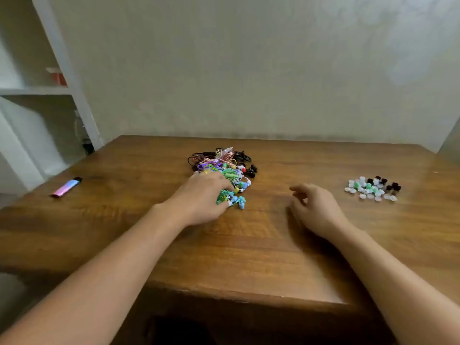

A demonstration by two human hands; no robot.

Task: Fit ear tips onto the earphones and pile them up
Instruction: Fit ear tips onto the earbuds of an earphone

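Note:
A tangled heap of earphones (224,163) in green, purple, pink, black and blue lies at the middle of the wooden table (249,245). My left hand (201,195) lies over the heap's near left side, its fingers curled round a green and blue bundle of earphones (231,199). My right hand (316,207) hovers just above the table to the right of the heap, fingers loosely curled and holding nothing. A scatter of loose ear tips (373,188), clear, green and black, sits at the table's right.
A pink and blue lighter (66,187) lies near the table's left edge. White shelves (37,90) stand to the left behind the table. A plain wall runs along the table's far edge.

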